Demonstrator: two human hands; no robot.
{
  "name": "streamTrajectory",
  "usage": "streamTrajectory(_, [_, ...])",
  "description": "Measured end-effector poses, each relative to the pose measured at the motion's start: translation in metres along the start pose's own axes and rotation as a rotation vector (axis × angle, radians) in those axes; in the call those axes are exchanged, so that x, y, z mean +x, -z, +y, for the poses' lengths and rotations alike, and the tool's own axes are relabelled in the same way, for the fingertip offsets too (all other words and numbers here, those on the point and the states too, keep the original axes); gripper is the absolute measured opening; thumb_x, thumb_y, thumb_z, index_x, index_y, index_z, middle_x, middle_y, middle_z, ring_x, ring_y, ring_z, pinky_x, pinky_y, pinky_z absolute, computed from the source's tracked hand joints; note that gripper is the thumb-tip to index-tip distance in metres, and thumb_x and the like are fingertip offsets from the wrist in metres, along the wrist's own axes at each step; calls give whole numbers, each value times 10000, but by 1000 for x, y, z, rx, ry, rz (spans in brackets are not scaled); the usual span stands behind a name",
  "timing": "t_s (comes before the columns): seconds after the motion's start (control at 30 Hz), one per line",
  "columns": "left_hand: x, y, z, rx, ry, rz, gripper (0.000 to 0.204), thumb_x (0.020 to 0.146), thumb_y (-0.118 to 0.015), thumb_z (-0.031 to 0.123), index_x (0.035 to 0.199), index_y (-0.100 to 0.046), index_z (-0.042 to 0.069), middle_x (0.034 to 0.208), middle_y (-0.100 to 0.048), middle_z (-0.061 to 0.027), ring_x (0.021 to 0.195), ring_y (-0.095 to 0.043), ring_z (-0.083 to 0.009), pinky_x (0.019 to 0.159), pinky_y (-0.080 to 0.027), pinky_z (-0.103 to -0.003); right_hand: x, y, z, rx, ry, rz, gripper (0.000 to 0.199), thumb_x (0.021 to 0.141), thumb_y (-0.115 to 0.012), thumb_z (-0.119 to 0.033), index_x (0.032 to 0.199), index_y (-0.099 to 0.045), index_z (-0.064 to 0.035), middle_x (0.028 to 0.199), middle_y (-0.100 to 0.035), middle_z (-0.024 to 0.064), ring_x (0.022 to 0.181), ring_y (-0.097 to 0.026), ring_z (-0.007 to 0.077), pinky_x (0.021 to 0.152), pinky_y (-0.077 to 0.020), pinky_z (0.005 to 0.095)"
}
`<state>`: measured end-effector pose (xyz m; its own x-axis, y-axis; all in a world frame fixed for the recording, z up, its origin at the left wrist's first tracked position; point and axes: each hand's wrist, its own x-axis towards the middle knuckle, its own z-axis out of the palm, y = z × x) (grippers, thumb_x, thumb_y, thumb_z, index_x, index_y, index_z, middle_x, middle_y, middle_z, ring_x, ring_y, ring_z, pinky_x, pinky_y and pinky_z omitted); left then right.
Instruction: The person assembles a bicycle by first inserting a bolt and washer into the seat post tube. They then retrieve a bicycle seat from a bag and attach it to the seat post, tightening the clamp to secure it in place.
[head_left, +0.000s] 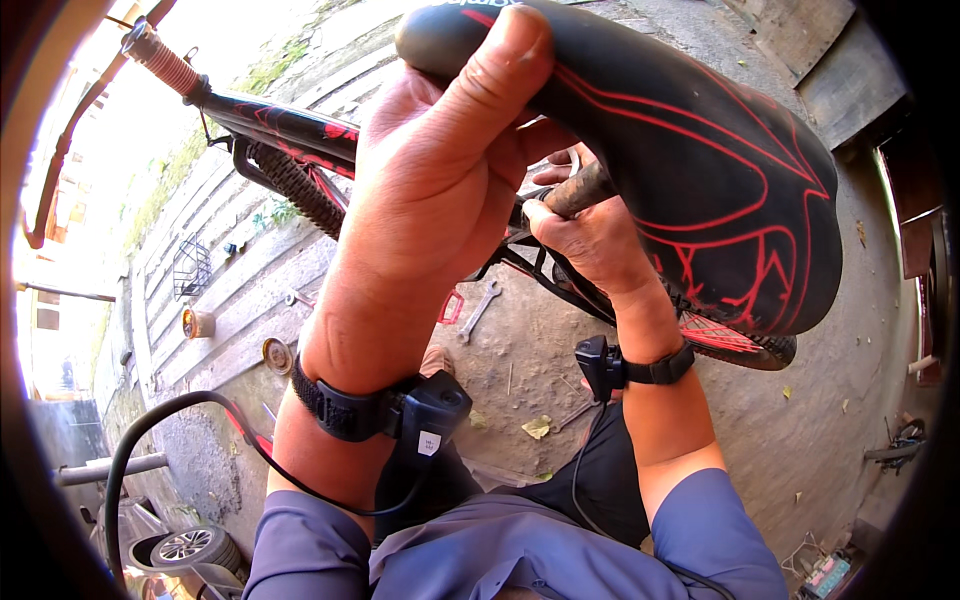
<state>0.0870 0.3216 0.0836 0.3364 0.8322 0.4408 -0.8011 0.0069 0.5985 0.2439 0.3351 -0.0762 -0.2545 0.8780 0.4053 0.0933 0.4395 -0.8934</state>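
My left hand (440, 165) is wrapped round the nose of a black bicycle saddle (690, 150) with red lines, its thumb lying on top. Below the saddle, the fingers of my right hand (600, 245) close about the seat post (578, 192), close to where it meets the frame. What those fingertips touch is partly hidden by the saddle and my left hand. The saddle belongs to a black and red bicycle, whose frame (290, 125) runs off to the upper left.
An open-ended wrench (480, 312) lies on the dirt floor near my foot. Planks (270, 255) stretch along the left, with a small tin (198, 323) and a wire basket (192, 268) on them. A car wheel (190, 547) is at the lower left; a power strip (828, 572) lies lower right.
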Motion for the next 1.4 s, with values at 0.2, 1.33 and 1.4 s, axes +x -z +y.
streamTrajectory(0.2, [0,4,2,51,8,-42,340,1013,-436,282,1201,-527,13,1138,-640,-130,1047,-631,-249,891,-519,-420,2,4,-4,-34,20,-6,425,739,-709,-58,1110,-510,0,993,-549,66,955,-554,133,826,-483,283])
streamTrajectory(1.33, [4,11,16,255,-47,111,305,1001,-478,283,1140,-580,32,1100,-658,-137,987,-653,-222,848,-529,-366,-9,2,-26,-120,39,-86,654,678,-855,-167,1191,-481,-9,1182,-511,111,1029,-552,175,886,-483,315])
streamTrajectory(1.4, [3,11,16,262,-60,134,274,992,-501,263,1109,-598,35,1047,-677,-118,940,-665,-205,817,-536,-349,-10,-3,-19,-119,87,-20,586,707,-818,-98,1185,-492,-4,1130,-525,96,1005,-549,141,838,-491,274])
